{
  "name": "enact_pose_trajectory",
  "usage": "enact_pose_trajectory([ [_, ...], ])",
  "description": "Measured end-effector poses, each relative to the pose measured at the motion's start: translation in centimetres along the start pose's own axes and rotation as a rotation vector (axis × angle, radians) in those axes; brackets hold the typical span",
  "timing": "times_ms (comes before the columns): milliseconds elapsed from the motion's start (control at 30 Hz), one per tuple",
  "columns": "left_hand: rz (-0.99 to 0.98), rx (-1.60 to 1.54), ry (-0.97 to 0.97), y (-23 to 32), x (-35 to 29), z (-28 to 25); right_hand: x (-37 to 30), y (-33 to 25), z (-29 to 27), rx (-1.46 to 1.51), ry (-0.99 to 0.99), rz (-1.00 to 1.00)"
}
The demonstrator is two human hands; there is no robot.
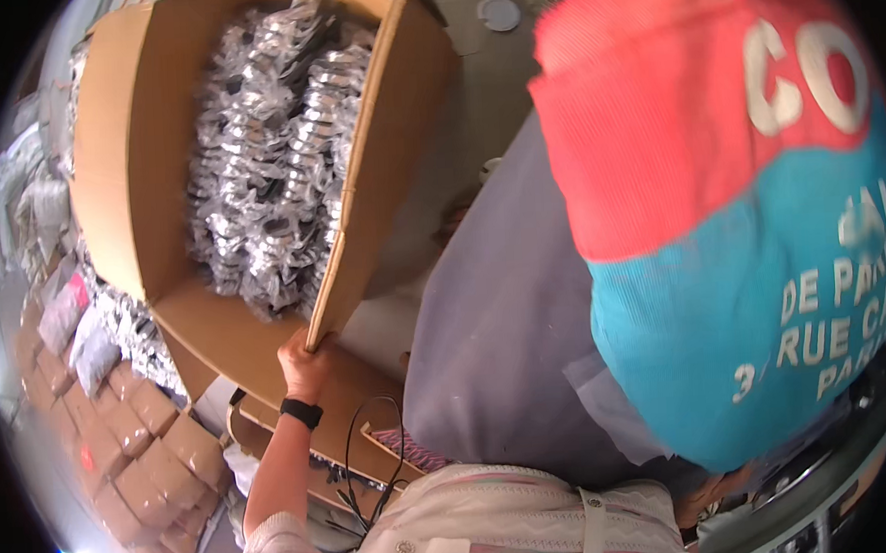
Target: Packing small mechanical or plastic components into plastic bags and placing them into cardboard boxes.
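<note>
A large open cardboard box (386, 149) stands tilted at the upper left. Many shiny silver pieces in clear plastic wrapping (267, 166) are packed in rows inside it. My left hand (306, 369), with a black band on the wrist, is closed on the near corner of the box's side wall. At the lower right, a patch of skin (710, 493) shows beside my light patterned top, probably my right arm. Its hand and fingers are hidden behind another person's red and teal shirt (700, 213), so what it holds cannot be seen.
The other person, in dark grey trousers (506, 323), stands close on my right. Stacked brown packages (141, 442) and plastic bags (96, 350) lie on the left. A black cable (351, 462) loops below the box. A white round lid (498, 13) lies on the far floor.
</note>
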State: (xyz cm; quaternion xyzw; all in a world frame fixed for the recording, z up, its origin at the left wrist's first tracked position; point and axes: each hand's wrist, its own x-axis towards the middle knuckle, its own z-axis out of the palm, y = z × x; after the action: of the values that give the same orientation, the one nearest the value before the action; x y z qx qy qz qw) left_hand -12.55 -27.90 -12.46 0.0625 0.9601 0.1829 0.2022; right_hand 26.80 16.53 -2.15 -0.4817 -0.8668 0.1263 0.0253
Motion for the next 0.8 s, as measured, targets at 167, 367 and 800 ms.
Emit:
enact_pose_trajectory([
  [167,-0.083,-0.278,0.006,0.5,-0.1,1.8,0.1,-1.7,-2.2,-0.048,0.143,0.035],
  [367,0.783,0.368,0.703,-11.1,0.9,4.4,0.7,-2.7,0.1,-0.074,0.264,-0.093],
  [800,0.574,0.105,0.253,-1.1,2.4,0.6,-22.0,3.0,9.3,0.558,-0.062,0.191],
])
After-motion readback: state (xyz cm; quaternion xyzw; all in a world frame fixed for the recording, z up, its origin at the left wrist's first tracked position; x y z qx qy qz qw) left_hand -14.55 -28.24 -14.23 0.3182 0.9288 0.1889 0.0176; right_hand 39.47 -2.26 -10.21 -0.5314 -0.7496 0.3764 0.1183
